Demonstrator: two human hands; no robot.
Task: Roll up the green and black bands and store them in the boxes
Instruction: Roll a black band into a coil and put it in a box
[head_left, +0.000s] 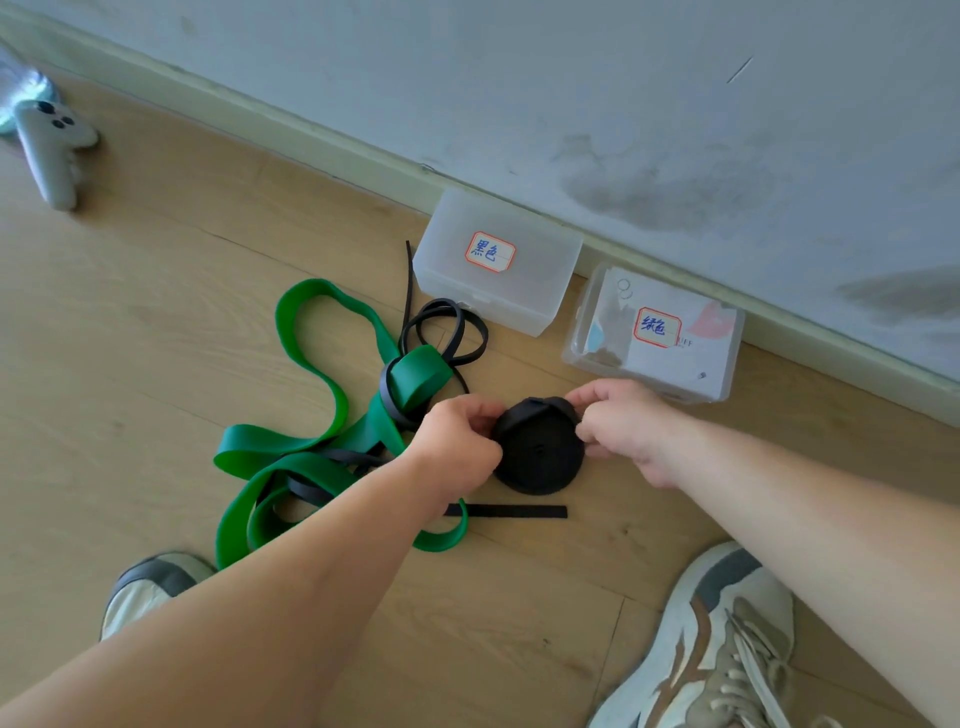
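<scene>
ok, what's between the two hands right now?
Head view: the black roll sits between left hand and right hand; both pinch its edges.

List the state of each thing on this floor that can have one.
Black flat band coil: rolled up, pinched by left hand and right hand.
Wide green rubber band: unrolled, tangled on floor.
Thin black rubber band: unrolled, tangled with the green one.
Frosted plastic box: lid shut.
Clear plastic box with papers: lid shut.
</scene>
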